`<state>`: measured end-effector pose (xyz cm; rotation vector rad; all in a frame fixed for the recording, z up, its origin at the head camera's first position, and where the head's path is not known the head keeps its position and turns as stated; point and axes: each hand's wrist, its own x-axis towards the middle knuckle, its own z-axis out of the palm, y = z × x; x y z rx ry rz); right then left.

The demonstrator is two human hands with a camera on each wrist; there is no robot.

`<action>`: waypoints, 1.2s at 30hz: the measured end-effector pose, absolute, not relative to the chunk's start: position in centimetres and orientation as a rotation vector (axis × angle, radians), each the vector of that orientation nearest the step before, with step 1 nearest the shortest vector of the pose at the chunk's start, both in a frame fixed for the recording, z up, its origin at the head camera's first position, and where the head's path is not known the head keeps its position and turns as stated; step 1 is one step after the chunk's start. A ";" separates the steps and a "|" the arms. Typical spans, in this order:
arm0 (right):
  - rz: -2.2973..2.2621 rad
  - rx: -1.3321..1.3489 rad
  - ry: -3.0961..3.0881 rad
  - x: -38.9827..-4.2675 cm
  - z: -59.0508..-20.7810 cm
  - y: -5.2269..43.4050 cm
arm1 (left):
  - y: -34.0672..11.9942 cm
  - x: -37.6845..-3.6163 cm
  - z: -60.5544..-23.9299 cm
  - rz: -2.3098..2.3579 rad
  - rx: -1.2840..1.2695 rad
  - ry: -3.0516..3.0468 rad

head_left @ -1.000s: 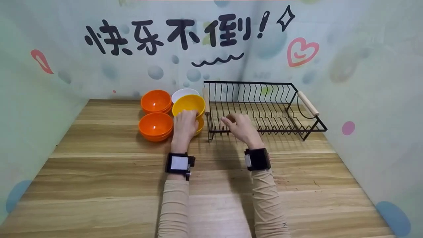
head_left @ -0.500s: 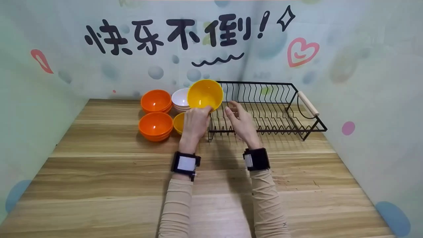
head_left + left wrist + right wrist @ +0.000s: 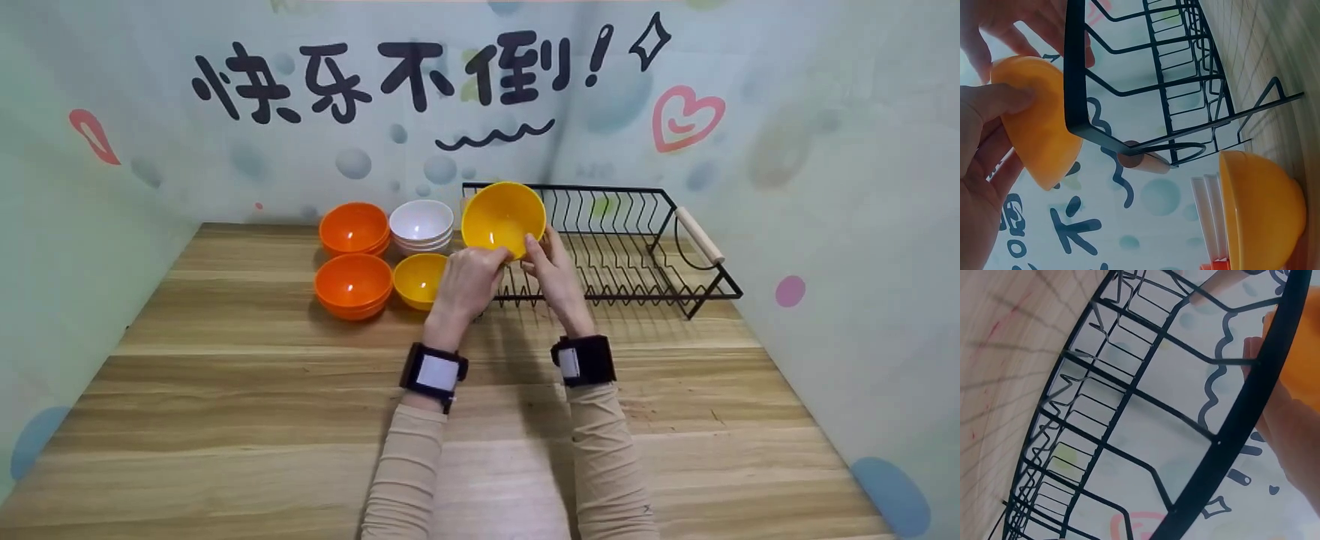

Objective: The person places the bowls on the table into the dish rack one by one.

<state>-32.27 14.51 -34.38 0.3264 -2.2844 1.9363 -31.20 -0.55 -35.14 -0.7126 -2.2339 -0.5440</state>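
I have both arms stretched out in front. The left sleeve (image 3: 405, 472) and the right sleeve (image 3: 611, 465) are tan and wrinkly, and they lean in toward each other. The left wrist (image 3: 444, 331) and right wrist (image 3: 579, 321) are bare just below the hands. My left hand (image 3: 471, 283) has its knuckles up, and its left thumb (image 3: 994, 102) and fingers pinch from two sides. My right hand (image 3: 556, 276) is close beside it, pinching too, with the right thumb (image 3: 535, 251) in front and fingers behind.
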 end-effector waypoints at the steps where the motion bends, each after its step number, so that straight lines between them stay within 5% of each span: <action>1: 1.964 0.325 -2.266 -32.3 -34.4 14.5 | -0.5 -31.2 -35.1 -0.558 -0.722 -2.240; 14: 1.941 0.185 -2.150 -32.2 -34.7 14.6 | -0.3 -31.7 -35.5 -0.637 -0.687 -2.268; 28: 1.692 0.086 -2.169 -32.6 -35.1 14.6 | -0.9 -32.3 -36.6 -0.726 0.019 -2.698; 36: 1.581 0.080 -2.176 -32.8 -35.7 14.1 | -0.8 -32.5 -37.1 -0.744 -0.047 -2.720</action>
